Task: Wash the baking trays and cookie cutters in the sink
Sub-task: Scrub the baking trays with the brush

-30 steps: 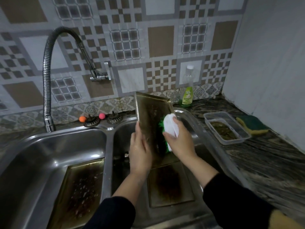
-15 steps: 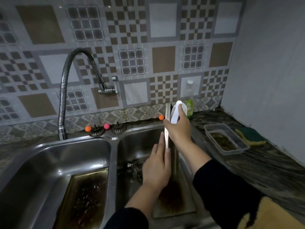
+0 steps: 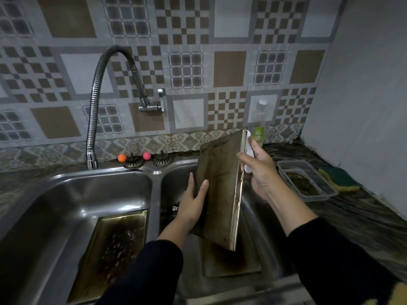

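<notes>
Over the right basin I hold a stained metal baking tray (image 3: 220, 186) upright on its end, its underside turned toward me. My left hand (image 3: 192, 203) grips its left edge, thumb on the near face. My right hand (image 3: 257, 170) holds the white handle of a scrubbing brush (image 3: 248, 155) behind the tray's right edge; the bristles are hidden. A second dirty tray (image 3: 231, 260) lies flat on the right basin floor. A third burnt tray (image 3: 114, 247) lies in the left basin. Small metal cutters (image 3: 174, 209) show dimly behind my left hand.
The double steel sink (image 3: 155, 179) has a flexible faucet (image 3: 94, 102) over the left basin. Two strainers and an orange and a pink ball sit on the back rim. A soap bottle (image 3: 258, 126), a plastic container (image 3: 306, 180) and a sponge (image 3: 339, 179) stand on the right counter.
The tray has been turned round from its inner face, through edge-on, to its underside facing me. The brush went from the tray's face to behind its right edge.
</notes>
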The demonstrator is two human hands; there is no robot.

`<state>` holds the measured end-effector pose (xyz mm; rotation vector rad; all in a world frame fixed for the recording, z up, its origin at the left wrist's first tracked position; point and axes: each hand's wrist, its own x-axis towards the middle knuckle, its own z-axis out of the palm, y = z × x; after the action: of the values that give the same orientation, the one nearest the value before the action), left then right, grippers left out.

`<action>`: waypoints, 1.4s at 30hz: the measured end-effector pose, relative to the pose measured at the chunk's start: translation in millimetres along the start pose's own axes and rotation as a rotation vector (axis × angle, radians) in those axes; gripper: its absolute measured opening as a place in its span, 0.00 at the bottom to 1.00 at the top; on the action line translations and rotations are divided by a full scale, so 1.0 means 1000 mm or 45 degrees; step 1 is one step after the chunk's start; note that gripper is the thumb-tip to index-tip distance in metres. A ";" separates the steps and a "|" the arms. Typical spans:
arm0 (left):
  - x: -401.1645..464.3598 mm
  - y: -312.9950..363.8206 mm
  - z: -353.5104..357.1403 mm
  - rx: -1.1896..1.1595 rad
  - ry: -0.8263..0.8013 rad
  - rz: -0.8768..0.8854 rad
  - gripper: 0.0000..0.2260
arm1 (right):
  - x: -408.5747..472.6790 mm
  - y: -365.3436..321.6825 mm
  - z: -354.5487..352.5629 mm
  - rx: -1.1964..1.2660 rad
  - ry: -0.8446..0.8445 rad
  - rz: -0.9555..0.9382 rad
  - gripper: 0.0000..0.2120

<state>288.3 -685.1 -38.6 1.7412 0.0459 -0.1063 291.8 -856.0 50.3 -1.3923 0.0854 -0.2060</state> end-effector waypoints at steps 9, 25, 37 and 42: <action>-0.001 0.004 -0.026 0.090 0.313 0.366 0.27 | 0.005 0.015 -0.034 -0.435 0.256 0.007 0.37; -0.004 0.041 0.021 -0.118 0.417 0.520 0.21 | -0.052 0.026 0.027 -0.951 -0.010 -0.609 0.36; 0.004 0.042 0.009 -0.102 0.535 0.602 0.21 | -0.074 0.059 0.012 -0.771 -0.190 -0.613 0.38; -0.008 0.051 0.033 -0.016 0.412 0.690 0.21 | 0.010 0.014 0.006 -0.787 0.117 -0.586 0.36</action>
<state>283.8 -726.1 7.0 1.6874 -0.1879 0.5704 304.1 -849.4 38.2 -2.0082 -0.1088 -0.6694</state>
